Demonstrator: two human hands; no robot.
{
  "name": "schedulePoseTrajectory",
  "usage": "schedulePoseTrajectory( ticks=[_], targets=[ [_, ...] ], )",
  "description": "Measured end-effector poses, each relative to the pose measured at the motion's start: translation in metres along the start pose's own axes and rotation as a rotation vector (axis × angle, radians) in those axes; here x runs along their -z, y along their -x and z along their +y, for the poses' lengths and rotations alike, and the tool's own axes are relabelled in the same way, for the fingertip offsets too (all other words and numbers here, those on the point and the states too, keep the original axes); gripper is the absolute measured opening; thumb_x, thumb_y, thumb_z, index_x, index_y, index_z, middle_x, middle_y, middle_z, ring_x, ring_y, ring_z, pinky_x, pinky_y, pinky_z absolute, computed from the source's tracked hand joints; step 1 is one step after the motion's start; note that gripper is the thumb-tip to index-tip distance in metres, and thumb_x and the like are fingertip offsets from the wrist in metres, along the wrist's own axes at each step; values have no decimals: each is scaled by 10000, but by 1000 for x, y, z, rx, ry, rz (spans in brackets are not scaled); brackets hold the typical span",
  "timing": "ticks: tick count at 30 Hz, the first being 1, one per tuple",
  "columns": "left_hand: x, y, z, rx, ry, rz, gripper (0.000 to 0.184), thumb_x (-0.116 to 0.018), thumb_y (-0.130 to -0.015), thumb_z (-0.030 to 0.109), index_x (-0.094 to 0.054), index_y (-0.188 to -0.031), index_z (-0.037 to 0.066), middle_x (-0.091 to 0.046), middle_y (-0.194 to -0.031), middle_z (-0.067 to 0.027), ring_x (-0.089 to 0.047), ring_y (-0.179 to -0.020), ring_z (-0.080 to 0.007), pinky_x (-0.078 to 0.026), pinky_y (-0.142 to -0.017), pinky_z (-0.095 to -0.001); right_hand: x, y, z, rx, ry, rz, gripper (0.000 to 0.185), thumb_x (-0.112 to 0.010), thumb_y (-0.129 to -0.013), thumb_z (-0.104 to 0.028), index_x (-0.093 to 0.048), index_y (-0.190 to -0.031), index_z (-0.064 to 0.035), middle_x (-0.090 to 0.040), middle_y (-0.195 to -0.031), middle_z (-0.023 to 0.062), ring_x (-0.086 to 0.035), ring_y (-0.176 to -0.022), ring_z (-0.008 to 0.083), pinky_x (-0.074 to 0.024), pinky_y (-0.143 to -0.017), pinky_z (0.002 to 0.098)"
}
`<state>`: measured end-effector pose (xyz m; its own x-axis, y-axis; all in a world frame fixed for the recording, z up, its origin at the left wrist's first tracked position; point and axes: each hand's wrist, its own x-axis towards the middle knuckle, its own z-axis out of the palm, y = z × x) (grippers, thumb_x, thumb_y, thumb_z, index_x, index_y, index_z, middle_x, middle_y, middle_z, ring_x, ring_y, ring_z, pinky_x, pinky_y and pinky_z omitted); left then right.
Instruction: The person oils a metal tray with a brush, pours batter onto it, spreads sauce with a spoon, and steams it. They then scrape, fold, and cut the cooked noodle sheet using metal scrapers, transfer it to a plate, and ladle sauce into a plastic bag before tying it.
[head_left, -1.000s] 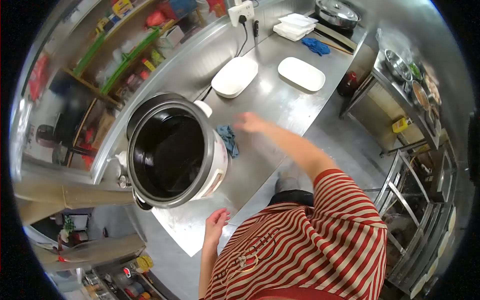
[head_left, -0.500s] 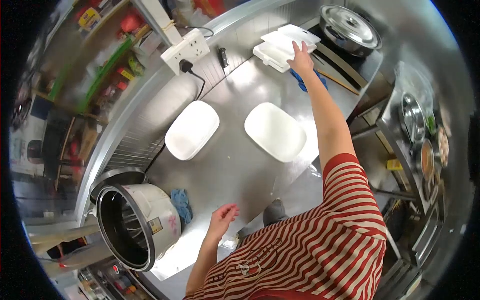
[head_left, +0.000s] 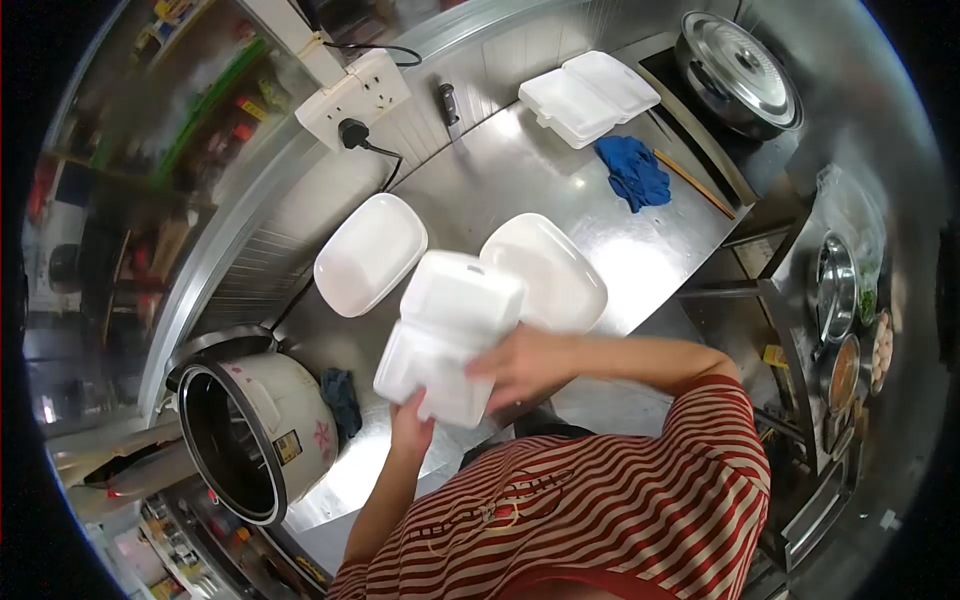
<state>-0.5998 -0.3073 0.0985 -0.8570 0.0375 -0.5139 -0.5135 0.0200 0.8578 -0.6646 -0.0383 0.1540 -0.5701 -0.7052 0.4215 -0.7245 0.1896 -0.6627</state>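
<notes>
A white foam takeaway box (head_left: 452,300), its lid folded open, is held up over the near part of the steel counter. My left hand (head_left: 411,426) grips its lower edge, thumb over the rim. My right hand (head_left: 527,366), blurred by motion, holds its right side with the fingers reaching over it. Behind the box, a white oval dish (head_left: 555,270) is partly covered by it. A second white dish (head_left: 371,254) stands to the left. At the back of the counter lies another open foam box (head_left: 590,95).
A rice cooker (head_left: 300,425) with its lid raised stands at left beside a dark cloth (head_left: 341,400). A blue cloth (head_left: 634,172) and wooden stick (head_left: 694,184) lie at right. A lidded steel pot (head_left: 740,75) sits behind. A knife (head_left: 448,105) is by the wall socket (head_left: 355,100).
My right hand has come back from the far foam boxes, bringing one near my body. My left hand has taken hold of it. The blue cloth at the back now shows fully.
</notes>
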Motion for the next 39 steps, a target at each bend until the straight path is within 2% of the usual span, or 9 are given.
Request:
schedulePoseTrajectory(
  ticks=[4, 8, 13, 17, 19, 25, 33, 37, 39],
  targets=[
    [77, 51, -40, 213, 272, 100, 371, -526, -800, 119, -428, -1146, 29, -505, -1079, -103, -507, -986, -233, -440, -791, -382, 120, -14, 124, -591, 556, 487, 328, -647, -660, -296, -602, -908, -86, -600, -927, 125, -575, -816, 276, -474, -683, 371],
    [120, 81, -46, 419, 130, 381, 490, -590, -782, 270, -433, -1158, -3, -530, -1031, -111, -546, -901, -241, -476, -736, -404, 185, 29, 242, -1129, 910, 125, 356, -594, -708, -347, -628, -961, -98, -594, -984, 98, -557, -900, 280, -462, -742, 379],
    [142, 82, -55, 262, -938, 612, 581, -609, -752, 321, -437, -1153, -62, -535, -1000, -200, -547, -838, -301, -442, -741, -374, 191, 45, 263, -991, 655, 347, 265, -563, -723, -280, -652, -804, -43, -621, -762, 151, -598, -709, 305, -463, -687, 368],
    [106, 63, -34, -160, -918, 651, 446, -631, -723, 129, -463, -1104, -29, -429, -1121, -253, -421, -1013, -387, -344, -870, -440, 198, 56, 273, -1087, 354, 377, 261, -556, -704, -244, -655, -878, -76, -610, -870, 185, -597, -804, 304, -455, -759, 369],
    [67, 52, 5, -455, -995, 616, 373, -627, -725, 91, -500, -1058, -20, -480, -1085, -205, -468, -958, -348, -387, -823, -409, 189, 46, 250, -978, 874, 493, 218, -539, -707, -171, -642, -831, -24, -627, -711, 112, -594, -660, 269, -463, -637, 354],
    [-73, -5, 54, -88, -409, -63, 314, -587, -757, 73, -539, -1064, 32, -588, -945, -109, -578, -815, -160, -481, -672, -263, 183, 46, 225, -576, 1581, 470, 132, -563, -692, -172, -611, -814, -149, -585, -640, -5, -568, -613, 163, -418, -603, 319],
    [-188, -87, 23, 231, 164, -491, 767, -465, -816, 90, 85, -1351, 113, -292, -1293, -143, -449, -1063, -267, -414, -842, -378, 118, 35, 78, -224, 1272, 559, 236, -621, -675, -80, -624, -909, -103, -577, -655, 16, -537, -549, 163, -390, -496, 283],
    [-191, -93, -5, 177, 234, -204, 661, -518, -756, 89, -190, -1330, 102, -457, -1190, -130, -518, -957, -255, -444, -790, -337, 38, 37, 13, -248, 938, 281, 343, -628, -632, -63, -592, -972, -55, -583, -699, 20, -519, -534, 172, -401, -502, 283],
    [-155, -69, -30, 29, -557, -443, 506, -537, -733, 129, -419, -1222, 76, -534, -1098, -173, -548, -932, -259, -440, -803, -317, -4, 38, -5, -166, 776, 207, 358, -622, -615, -58, -584, -970, -35, -582, -742, 42, -525, -564, 180, -404, -513, 290]
  ],
)
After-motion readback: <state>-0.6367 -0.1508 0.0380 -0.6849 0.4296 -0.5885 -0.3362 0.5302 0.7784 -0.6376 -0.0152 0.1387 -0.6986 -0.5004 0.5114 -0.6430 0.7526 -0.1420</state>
